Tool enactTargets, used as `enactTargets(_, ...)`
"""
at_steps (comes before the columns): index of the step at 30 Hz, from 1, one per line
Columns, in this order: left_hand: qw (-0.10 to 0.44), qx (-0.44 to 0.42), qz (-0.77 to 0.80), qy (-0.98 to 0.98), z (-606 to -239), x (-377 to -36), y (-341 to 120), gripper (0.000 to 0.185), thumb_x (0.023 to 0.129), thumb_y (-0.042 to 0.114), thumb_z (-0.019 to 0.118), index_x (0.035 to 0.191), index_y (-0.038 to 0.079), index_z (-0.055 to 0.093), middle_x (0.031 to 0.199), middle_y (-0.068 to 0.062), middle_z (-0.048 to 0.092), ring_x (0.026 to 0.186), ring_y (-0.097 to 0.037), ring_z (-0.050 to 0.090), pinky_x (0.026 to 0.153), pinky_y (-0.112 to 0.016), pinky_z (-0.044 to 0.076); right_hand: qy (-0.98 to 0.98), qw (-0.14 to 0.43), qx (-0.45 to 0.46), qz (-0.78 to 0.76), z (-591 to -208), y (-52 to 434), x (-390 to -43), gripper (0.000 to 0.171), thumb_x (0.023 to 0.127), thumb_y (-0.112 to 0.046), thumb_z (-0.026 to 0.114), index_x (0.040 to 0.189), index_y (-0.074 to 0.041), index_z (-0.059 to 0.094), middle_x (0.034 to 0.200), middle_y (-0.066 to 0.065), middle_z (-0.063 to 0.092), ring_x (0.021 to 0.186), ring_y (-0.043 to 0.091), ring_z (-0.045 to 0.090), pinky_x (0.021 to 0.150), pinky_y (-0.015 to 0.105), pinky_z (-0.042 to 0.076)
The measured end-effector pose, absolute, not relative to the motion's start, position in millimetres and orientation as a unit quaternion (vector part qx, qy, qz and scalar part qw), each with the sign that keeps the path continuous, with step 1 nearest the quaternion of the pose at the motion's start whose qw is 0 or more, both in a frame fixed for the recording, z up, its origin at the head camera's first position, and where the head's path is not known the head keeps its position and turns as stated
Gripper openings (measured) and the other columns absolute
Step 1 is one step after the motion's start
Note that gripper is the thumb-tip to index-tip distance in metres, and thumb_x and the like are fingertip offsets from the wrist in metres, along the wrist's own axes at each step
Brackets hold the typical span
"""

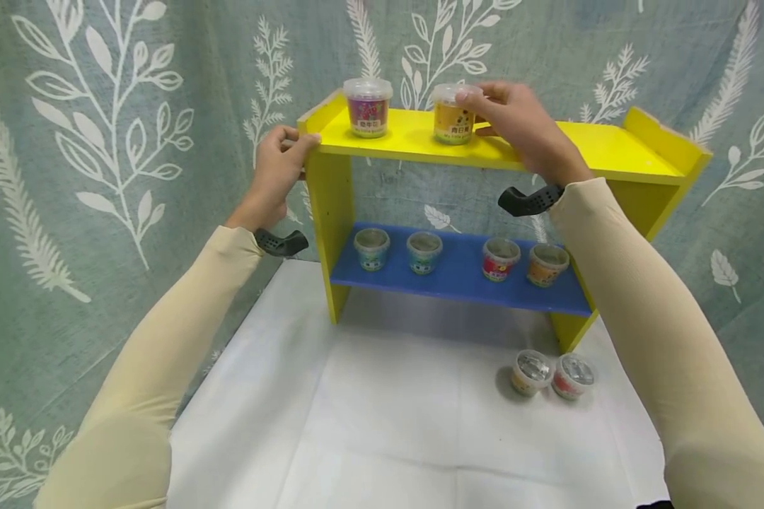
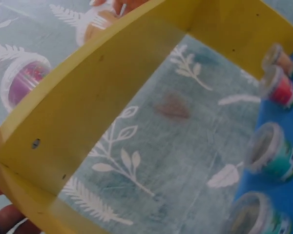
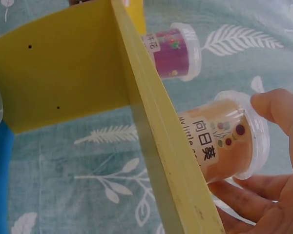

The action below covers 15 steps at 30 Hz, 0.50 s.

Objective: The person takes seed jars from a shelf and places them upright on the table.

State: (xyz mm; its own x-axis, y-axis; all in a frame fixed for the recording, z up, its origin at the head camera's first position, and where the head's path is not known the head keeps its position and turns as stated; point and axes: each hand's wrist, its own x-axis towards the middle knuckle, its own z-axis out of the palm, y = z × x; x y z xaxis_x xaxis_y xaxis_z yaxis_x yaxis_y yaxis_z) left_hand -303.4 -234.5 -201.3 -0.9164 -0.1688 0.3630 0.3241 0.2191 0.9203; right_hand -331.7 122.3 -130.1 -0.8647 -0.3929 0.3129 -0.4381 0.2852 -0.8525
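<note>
My left hand grips the top left corner of a yellow shelf, thumb at the upper edge and fingers round the outer side. At the middle of the top board, my right hand holds an orange-labelled plastic cup with a clear lid. In the right wrist view the thumb lies on the lid rim of this cup, with fingers along its far side. A purple-labelled cup stands to its left on the same board, upright and lidded.
On the blue lower board stand two teal cups, a red cup and an orange cup. Two more cups, one yellowish and one red, sit on the white tabletop. A leaf-patterned green cloth hangs behind.
</note>
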Motion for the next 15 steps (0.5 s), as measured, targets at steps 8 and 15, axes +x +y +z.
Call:
enactTargets(8, 0.172, -0.052, -0.579, -0.795, -190.4, -300.9, -236.0, 0.031, 0.101, 0.041, 0.061, 0.111, 0.014, 0.052, 0.115, -0.006, 0.058, 0.097, -0.023, 0.060, 0.087, -0.034, 0.052, -0.802, 0.016, 0.254, 0.541, -128.2, 124.8, -329.8, 0.070, 0.100, -0.043, 0.066, 0.158, -0.014, 0.040, 0.149, 0.012, 0.050, 0.131, 0.027, 0.052, 0.116, 0.042, 0.037)
enactTargets(15, 0.177, -0.053, -0.573, -0.799, -187.3, -298.7, -238.1, 0.031, 0.101, 0.038, 0.062, 0.114, 0.011, 0.057, 0.116, -0.005, 0.059, 0.094, -0.021, 0.061, 0.086, -0.033, 0.052, -0.801, 0.023, 0.258, 0.540, -128.1, 124.4, -327.6, 0.065, 0.098, -0.042, 0.070, 0.150, -0.010, 0.047, 0.142, 0.012, 0.053, 0.126, 0.028, 0.054, 0.114, 0.044, 0.040)
